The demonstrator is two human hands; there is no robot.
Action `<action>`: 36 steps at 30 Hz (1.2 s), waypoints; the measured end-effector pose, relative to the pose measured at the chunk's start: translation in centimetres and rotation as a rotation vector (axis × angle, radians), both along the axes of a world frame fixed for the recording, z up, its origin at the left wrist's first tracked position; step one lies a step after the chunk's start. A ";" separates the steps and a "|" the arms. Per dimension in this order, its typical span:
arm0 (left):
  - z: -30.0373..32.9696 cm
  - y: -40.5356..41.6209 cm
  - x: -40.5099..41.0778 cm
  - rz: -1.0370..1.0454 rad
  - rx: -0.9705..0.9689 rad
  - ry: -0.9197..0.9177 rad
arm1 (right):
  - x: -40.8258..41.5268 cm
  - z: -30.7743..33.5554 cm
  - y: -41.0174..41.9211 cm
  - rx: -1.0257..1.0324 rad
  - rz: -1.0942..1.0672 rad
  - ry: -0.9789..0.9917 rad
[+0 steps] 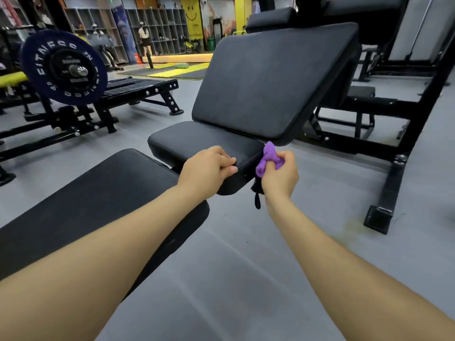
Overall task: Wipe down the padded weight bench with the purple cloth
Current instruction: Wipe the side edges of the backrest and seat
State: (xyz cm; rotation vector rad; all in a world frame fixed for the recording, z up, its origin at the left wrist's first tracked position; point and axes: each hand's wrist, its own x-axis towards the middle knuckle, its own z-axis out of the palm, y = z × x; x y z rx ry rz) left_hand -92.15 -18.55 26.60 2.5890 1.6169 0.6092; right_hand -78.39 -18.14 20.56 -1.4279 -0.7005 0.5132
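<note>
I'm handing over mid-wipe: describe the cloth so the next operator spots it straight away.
Find the tilted black back pad in the middle of the view, then drop to its lower right corner, beside the seat pad. There the right hand grips the cloth, bunched into a small wad. It is the only purple thing among black pads and grey floor.

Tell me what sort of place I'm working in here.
Almost certainly a gym: a padded weight bench with an angled back pad, a barbell plate lettered "FITNESS" on a rack to the left, and cubby shelving along the far wall.
</note>
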 end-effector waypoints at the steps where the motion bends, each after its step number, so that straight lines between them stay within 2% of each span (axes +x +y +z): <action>1: -0.1 -0.1 0.0 0.000 0.009 0.006 | -0.8 -0.3 -0.4 0.009 -0.020 -0.022; 7: -0.1 -0.3 -0.2 -0.022 -0.010 0.004 | -5.9 -2.5 -4.9 0.147 0.072 -0.168; 14: -0.3 -0.2 -0.9 -0.069 -0.020 0.024 | -1.0 0.4 -1.0 0.010 0.005 0.025; 16: -0.4 -0.2 -0.8 -0.065 -0.027 0.015 | -1.9 -0.1 -1.7 0.001 0.001 -0.043; 21: -0.6 -0.3 -0.8 -0.059 -0.012 -0.007 | -5.1 -2.2 -5.1 0.189 0.114 -0.211; 30: -0.4 -0.3 -0.6 -0.052 -0.019 0.009 | 0.4 0.1 0.7 -0.006 0.004 0.019; 33: -0.5 -0.4 -0.6 -0.050 -0.018 -0.002 | -1.7 -0.6 -1.2 0.041 0.012 -0.062; 36: -0.5 -0.4 -0.7 -0.050 -0.014 -0.007 | -4.4 -1.8 -4.4 0.153 0.129 -0.183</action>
